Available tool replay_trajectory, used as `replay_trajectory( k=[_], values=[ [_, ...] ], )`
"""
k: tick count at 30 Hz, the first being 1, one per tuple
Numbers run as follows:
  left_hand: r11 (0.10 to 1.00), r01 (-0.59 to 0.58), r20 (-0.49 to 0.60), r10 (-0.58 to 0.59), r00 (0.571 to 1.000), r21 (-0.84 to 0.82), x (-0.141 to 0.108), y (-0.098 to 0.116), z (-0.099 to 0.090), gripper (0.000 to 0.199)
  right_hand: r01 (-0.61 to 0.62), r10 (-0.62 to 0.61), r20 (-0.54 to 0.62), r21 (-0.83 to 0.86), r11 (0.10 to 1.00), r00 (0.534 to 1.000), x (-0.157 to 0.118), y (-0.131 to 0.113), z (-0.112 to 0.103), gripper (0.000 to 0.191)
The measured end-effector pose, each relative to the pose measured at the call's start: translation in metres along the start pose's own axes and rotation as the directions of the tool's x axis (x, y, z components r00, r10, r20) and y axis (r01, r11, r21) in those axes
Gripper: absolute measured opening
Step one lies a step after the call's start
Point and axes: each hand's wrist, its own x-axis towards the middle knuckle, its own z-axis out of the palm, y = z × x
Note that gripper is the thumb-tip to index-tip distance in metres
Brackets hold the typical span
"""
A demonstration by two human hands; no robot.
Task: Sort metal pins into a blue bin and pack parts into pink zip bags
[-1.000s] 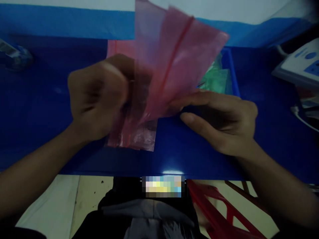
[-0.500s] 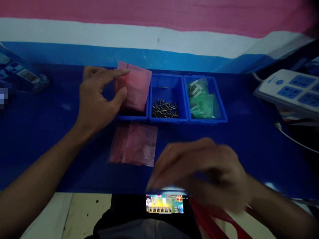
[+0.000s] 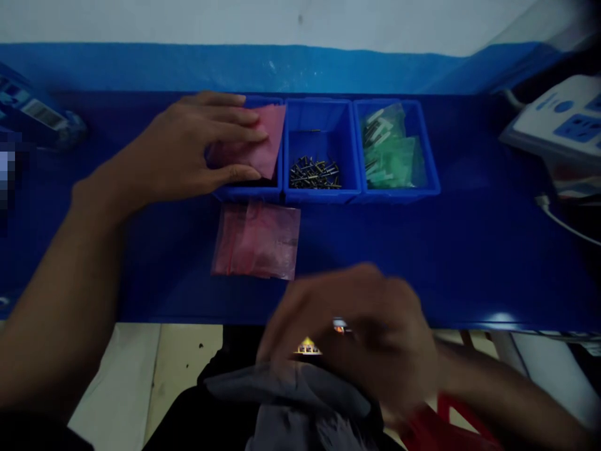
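Observation:
My left hand (image 3: 206, 144) lies over pink zip bags (image 3: 272, 134) in the left blue bin (image 3: 280, 169). Its fingers stretch across the top bag, and the thumb reaches along the bag's lower edge. Over my lap, in front of the table edge, hovers my right hand (image 3: 357, 332), smeared by motion; whether anything is between its fingers does not show. More pink bags (image 3: 263, 241) lie overlapped on the table in front of the left bin. Loose small screws or nails (image 3: 314, 174) fill the front of the middle bin (image 3: 323, 116).
Green bags (image 3: 392, 160) with pale strips inside sit in the right bin (image 3: 429, 185). A white power strip (image 3: 563, 106) and a cable (image 3: 563, 219) are at the right. A blue package (image 3: 40, 113) lies at the left. Below the table edge a lit phone screen (image 3: 307, 347) shows behind my right hand.
My left hand has come further over the pink bags, which sit lower in the left bin. My right hand has moved slightly left, over the phone. The view has tipped down.

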Motion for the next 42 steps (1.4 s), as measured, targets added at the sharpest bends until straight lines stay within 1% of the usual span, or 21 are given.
replay_trajectory(
  k=[1, 2, 3, 4, 5, 6, 7, 8, 9, 11, 14, 17, 19, 24, 26, 28, 31, 33, 35, 38, 42],
  values=[
    [1.000, 0.003, 0.002, -0.003, 1.000, 0.025, 0.002, 0.001, -0.002, 0.065, -0.001, 0.001, -0.007, -0.040, 0.999, 1.000, 0.005, 0.007, -0.008, 0.041],
    [0.999, 0.011, 0.024, -0.013, 1.000, 0.052, 0.005, 0.003, -0.004, 0.068, 0.011, -0.012, -0.010, -0.143, 0.990, 1.000, 0.010, 0.016, -0.015, 0.038],
    [0.997, 0.024, 0.061, -0.029, 0.998, 0.080, 0.008, 0.006, -0.005, 0.070, 0.052, -0.050, 0.016, -0.262, 0.964, 0.999, 0.015, 0.026, -0.022, 0.033],
    [0.994, 0.026, 0.114, -0.039, 0.993, 0.109, 0.010, 0.010, -0.006, 0.071, 0.134, -0.113, 0.078, -0.361, 0.923, 0.991, 0.020, 0.037, -0.027, 0.027],
    [0.989, 0.017, 0.166, -0.042, 0.985, 0.146, 0.012, 0.014, -0.006, 0.069, 0.233, -0.173, 0.170, -0.443, 0.866, 0.970, 0.024, 0.048, -0.030, 0.024],
    [0.984, 0.000, 0.205, -0.038, 0.978, 0.180, 0.014, 0.018, -0.005, 0.065, 0.335, -0.223, 0.272, -0.502, 0.797, 0.936, 0.027, 0.058, -0.032, 0.027],
    [0.979, -0.021, 0.235, -0.028, 0.972, 0.203, 0.015, 0.021, -0.004, 0.061, 0.413, -0.242, 0.359, -0.544, 0.731, 0.901, 0.029, 0.067, -0.032, 0.034],
    [0.975, -0.043, 0.248, -0.013, 0.969, 0.217, 0.015, 0.023, -0.003, 0.059, 0.469, -0.243, 0.428, -0.572, 0.673, 0.871, 0.031, 0.075, -0.031, 0.041],
    [0.974, -0.054, 0.253, -0.004, 0.967, 0.220, 0.015, 0.024, -0.002, 0.058, 0.501, -0.233, 0.471, -0.593, 0.631, 0.851, 0.031, 0.081, -0.030, 0.046],
    [0.979, -0.047, 0.249, -0.004, 0.968, 0.197, 0.013, 0.022, 0.000, 0.060, 0.515, -0.205, 0.501, -0.624, 0.587, 0.841, 0.030, 0.089, -0.028, 0.048],
    [0.987, -0.009, 0.212, -0.025, 0.977, 0.158, 0.009, 0.015, 0.002, 0.069, 0.512, -0.205, 0.492, -0.643, 0.570, 0.846, 0.026, 0.091, -0.029, 0.040],
    [0.988, 0.037, 0.183, -0.064, 0.981, 0.148, 0.006, 0.009, 0.005, 0.074, 0.510, -0.243, 0.464, -0.630, 0.585, 0.852, 0.023, 0.089, -0.034, 0.040],
    [0.988, 0.065, 0.153, -0.087, 0.984, 0.141, 0.004, 0.008, 0.008, 0.072, 0.497, -0.270, 0.428, -0.615, 0.612, 0.862, 0.022, 0.088, -0.036, 0.037],
    [0.977, 0.105, 0.011, -0.109, 0.994, 0.183, 0.001, 0.016, 0.011, 0.067, 0.430, -0.307, 0.305, -0.553, 0.714, 0.901, 0.023, 0.089, -0.039, 0.035],
    [0.970, 0.124, -0.025, -0.121, 0.992, 0.211, -0.001, 0.019, 0.011, 0.066, 0.418, -0.311, 0.282, -0.547, 0.725, 0.908, 0.023, 0.089, -0.039, 0.038],
    [0.969, 0.129, -0.051, -0.121, 0.991, 0.212, -0.002, 0.020, 0.012, 0.064, 0.415, -0.308, 0.279, -0.564, 0.714, 0.910, 0.021, 0.087, -0.039, 0.043],
    [0.978, 0.136, -0.058, -0.128, 0.990, 0.161, -0.003, 0.020, 0.014, 0.062, 0.383, -0.252, 0.292, -0.614, 0.691, 0.923, 0.019, 0.085, -0.042, 0.051],
    [0.984, 0.140, -0.040, -0.137, 0.990, 0.108, -0.002, 0.019, 0.015, 0.062, 0.364, -0.205, 0.311, -0.640, 0.677, 0.928, 0.019, 0.084, -0.043, 0.051],
    [0.987, 0.139, -0.032, -0.137, 0.990, 0.085, -0.002, 0.018, 0.016, 0.065, 0.362, -0.194, 0.319, -0.648, 0.670, 0.928, 0.020, 0.084, -0.045, 0.049],
    [0.979, 0.164, -0.050, -0.159, 0.986, 0.120, 0.000, 0.018, 0.016, 0.067, 0.345, -0.204, 0.286, -0.639, 0.688, 0.936, 0.020, 0.087, -0.045, 0.047],
    [0.972, 0.219, -0.036, -0.217, 0.976, 0.087, 0.003, 0.019, 0.015, 0.073, 0.360, -0.288, 0.218, -0.623, 0.694, 0.932, 0.019, 0.088, -0.044, 0.036]
  ],
)
